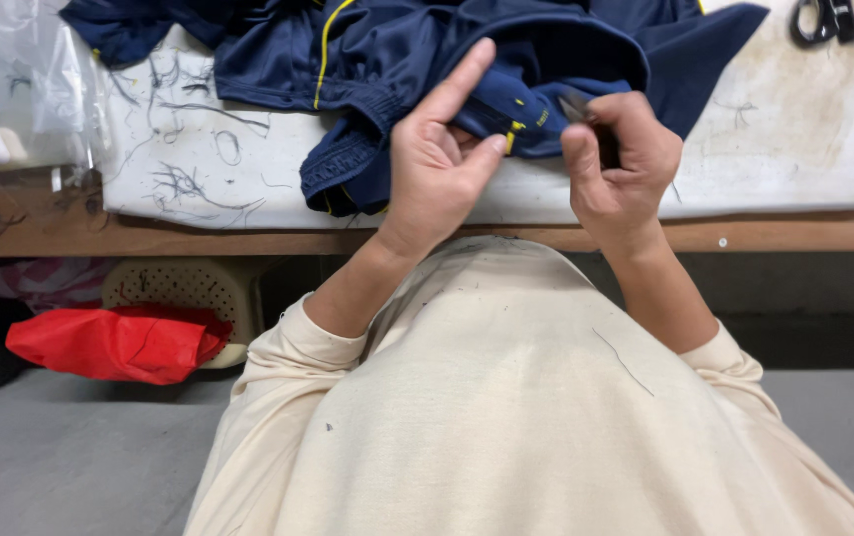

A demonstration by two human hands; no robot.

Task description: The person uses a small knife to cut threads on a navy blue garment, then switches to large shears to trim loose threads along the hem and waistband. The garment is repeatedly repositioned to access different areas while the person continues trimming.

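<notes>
A navy blue garment (397, 50) with thin yellow piping lies bunched on a white padded work table (794, 139). My left hand (442, 159) pinches a fold of the fabric beside a small yellow stitch mark, its index finger stretched up over the cloth. My right hand (618, 164) is closed around a small dark metal tool (576, 106) whose tip touches the same fold. Both forearms come out of cream sleeves.
Loose dark thread clippings (184, 184) litter the table's left part. Black scissors (834, 18) lie at the far right corner. Clear plastic bags (20, 89) sit at the left. Under the table are a red bag (114, 342) and a beige perforated basket (184, 288).
</notes>
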